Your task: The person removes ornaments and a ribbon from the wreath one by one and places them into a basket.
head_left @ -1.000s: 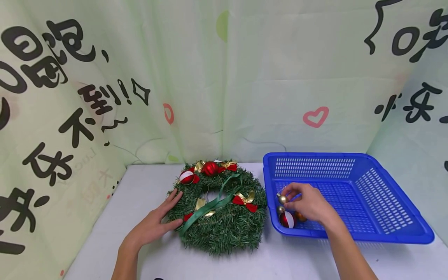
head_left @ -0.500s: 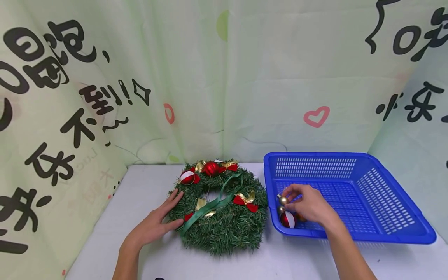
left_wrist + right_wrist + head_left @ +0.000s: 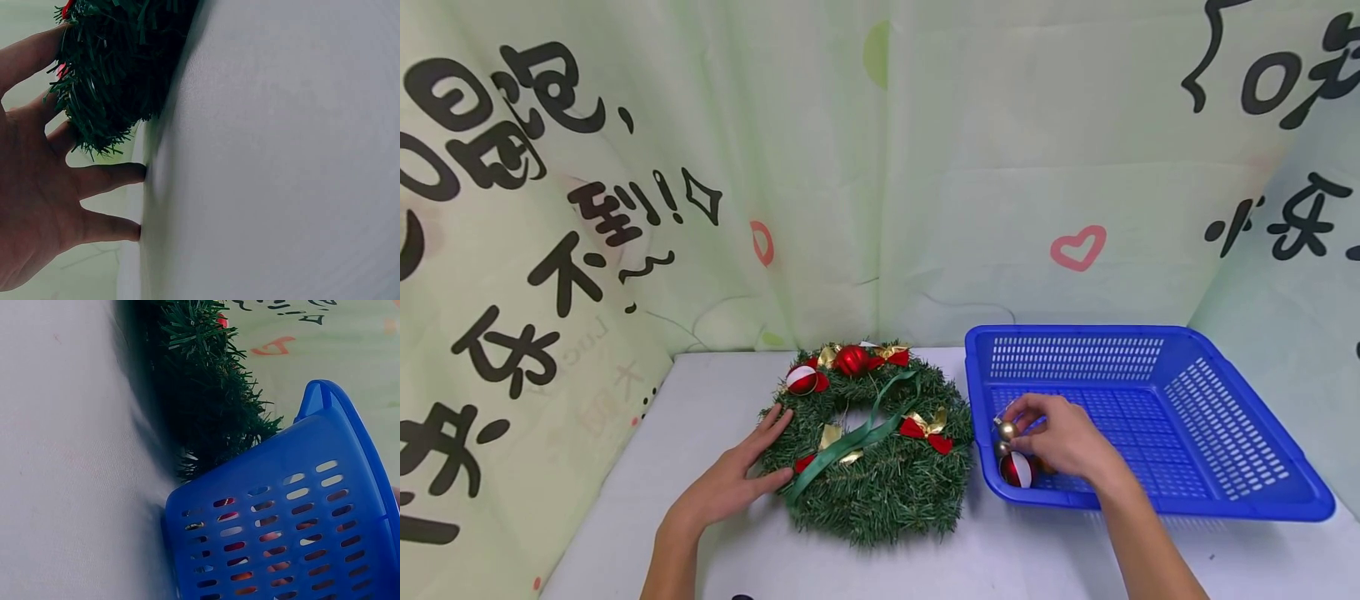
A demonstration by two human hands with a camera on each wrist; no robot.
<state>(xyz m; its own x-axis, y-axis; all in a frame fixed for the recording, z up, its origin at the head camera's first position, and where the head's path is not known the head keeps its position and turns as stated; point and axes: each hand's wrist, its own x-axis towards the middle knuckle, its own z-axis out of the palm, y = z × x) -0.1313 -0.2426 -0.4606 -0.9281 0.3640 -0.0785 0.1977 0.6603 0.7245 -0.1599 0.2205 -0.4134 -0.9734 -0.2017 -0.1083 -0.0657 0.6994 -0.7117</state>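
1. the person's left hand (image 3: pixel 730 479), fingers spread wide, touches the left edge of the christmas wreath (image 3: pixel 880 500).
2. the wreath lies on the table (image 3: pixel 640 467).
3. right hand (image 3: pixel 1063 433) pinches a gold bauble (image 3: pixel 1007 430) inside the blue plastic basket (image 3: pixel 1210 509).

Right hand (image 3: pixel 1063 437) on a gold ball (image 3: pixel 1008 431), and those fingers mask much of an orange ornament (image 3: pixel 1043 468)! From that wrist, the blue basket (image 3: pixel 262 462) screens its contents down to slivers. Some fingertips of the left hand (image 3: pixel 37 181) are lost behind the wreath (image 3: pixel 112 69), cropped above there. Below, a black thing (image 3: pixel 742 597), cut too short to name; a dark speck (image 3: pixel 1212 557), too tiny.
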